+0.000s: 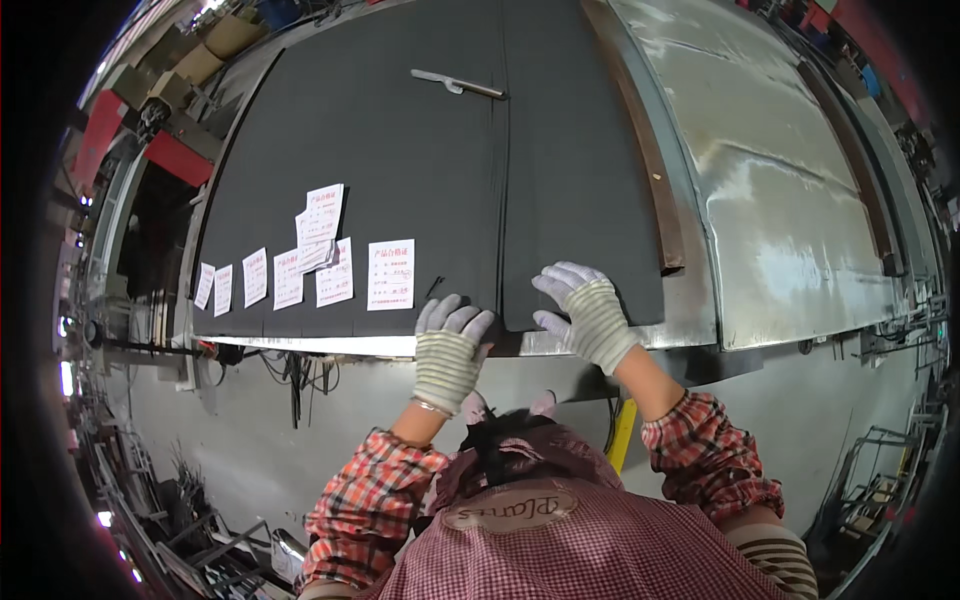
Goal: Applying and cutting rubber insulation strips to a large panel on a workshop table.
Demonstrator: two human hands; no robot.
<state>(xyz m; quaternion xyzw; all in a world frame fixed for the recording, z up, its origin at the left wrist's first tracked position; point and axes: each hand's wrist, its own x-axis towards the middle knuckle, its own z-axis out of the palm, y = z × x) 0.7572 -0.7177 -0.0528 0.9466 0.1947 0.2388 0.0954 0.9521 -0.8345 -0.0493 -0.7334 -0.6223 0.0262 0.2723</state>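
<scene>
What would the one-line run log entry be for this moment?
left hand: on near edge of dark grey foam sheet | right hand: flat on narrower dark grey foam sheet | white paper slips: on left sheet

Both gloved hands, left (pixel 449 350) and right (pixel 587 310), forward, fingers spread flat, palms down.

White paper labels (pixel 330 255), metal tool (pixel 458 84), shiny steel table (pixel 790 230).

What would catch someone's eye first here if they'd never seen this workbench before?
Two gloved hands at the near table edge: the left hand and right hand press on large dark sheets covering the table. A row of white paper slips lies left of the hands, and bare shiny metal tabletop gleams to the right.
</scene>
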